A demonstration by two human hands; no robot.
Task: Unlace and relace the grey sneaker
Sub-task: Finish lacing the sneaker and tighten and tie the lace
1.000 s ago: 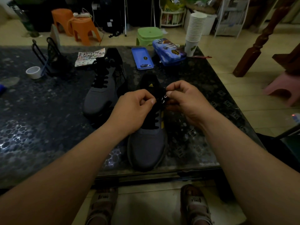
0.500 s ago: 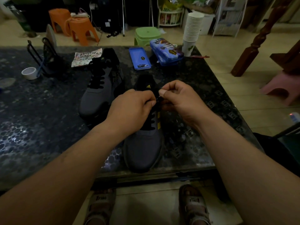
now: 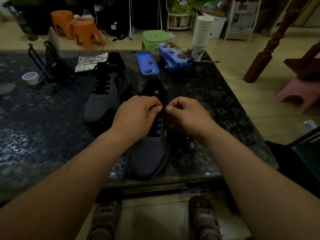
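The dark speckled stone surface (image 3: 43, 135) is carrying the grey knit sneaker with the black tongue (image 3: 149, 158) close to its front edge, a little right of the middle, with the toe reaching that edge. Over the last second the sneaker is staying put while the two hands are drawing closer together above the top of the lacing. The right hand (image 3: 188, 115) is sliding in towards the left hand (image 3: 136, 115) until their fingertips are almost meeting. Each hand is now pinching between thumb and forefinger at the flat black lace (image 3: 158, 126) just below the tongue; the light is too dim to show which strand each is holding. The rows below are still lying crossed, so the unlacing is probably only starting at the top.

The sneaker is standing sole-down. Its long axis is running from front edge to back edge, toe pointing at the person and heel leaning slightly towards the right edge.
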